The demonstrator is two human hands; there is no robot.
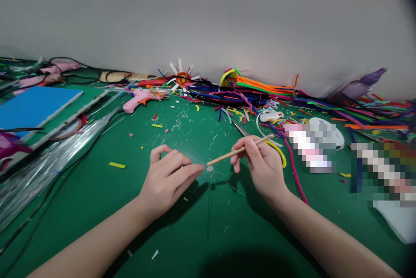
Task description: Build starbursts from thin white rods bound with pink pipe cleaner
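My right hand (264, 167) pinches a thin wooden stick (224, 156) between thumb and fingers. The stick slants down to the left, its far end near my left fingertips. Thumb and forefinger of my left hand (167, 178) are closed together beside that end; whatever they may hold is too small to make out. Below the stick's tip, a small whitish blob (210, 168) shows on the green table (182, 243), with fine clear strands around it. Just behind my right hand lie scissors (282, 154) with a yellow handle, partly hidden.
A pink glue gun (136, 99) lies at the back, its black cord (78, 163) running down the left. Silvery strips (61, 165) and a blue board (39, 107) are at left. Pipe cleaners (266, 84) pile along the wall. A white mouse-shaped object (326, 133) sits right.
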